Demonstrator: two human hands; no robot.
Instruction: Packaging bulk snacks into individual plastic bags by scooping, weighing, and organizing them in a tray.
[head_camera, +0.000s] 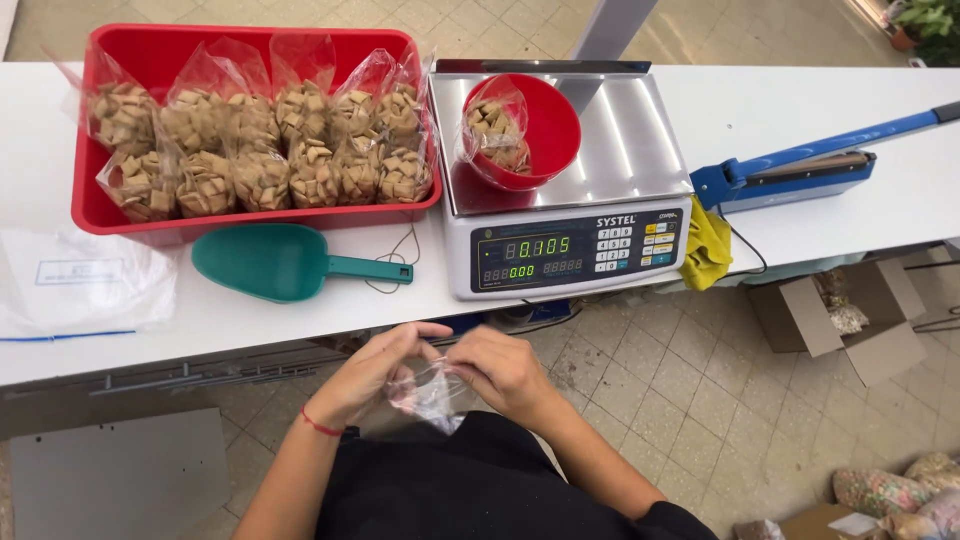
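Holding a small empty clear bag (430, 392) in both hands, below the table (800, 110) edge, close to the body. Left hand (375, 370) and right hand (505, 370) fingers pinched on the bag's top, thumbs and fingertips closed on the plastic. Bag blurred, opening not readable. On the table: red tray (250, 45) packed with filled snack bags (260, 150), teal scoop (285, 262) just in front of it, scale (560, 190) to the right carrying a red bowl (545, 125) with one filled bag inside. Blue heat sealer (800, 165) further right, yellow cloth (707, 245) between scale and sealer. Stack of flat plastic bags (80, 280) at far left.
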